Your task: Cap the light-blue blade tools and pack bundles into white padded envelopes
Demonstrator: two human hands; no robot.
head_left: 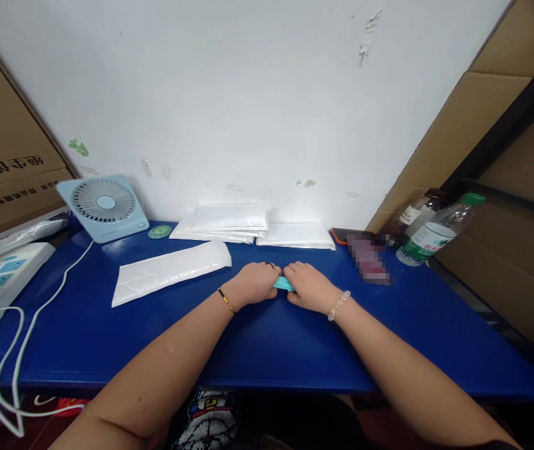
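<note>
Close together over the middle of the blue table [267,350], my left hand [255,282] and my right hand [310,287] are both closed on a small turquoise item [283,284]. Only its middle shows between my fists; the ends are hidden. To the left of my hands lies a long white padded envelope [171,273], slanted on the table. Behind them, a stack of white envelopes [229,219] rests near the wall, with more white envelopes [295,235] just right of it.
A light blue fan [106,202] with a white cable stands at the back left, beside a round green item [159,232]. A white power strip [4,275] is at the left edge. At the right are a phone [339,237], a blurred item [369,257] and two bottles [431,239].
</note>
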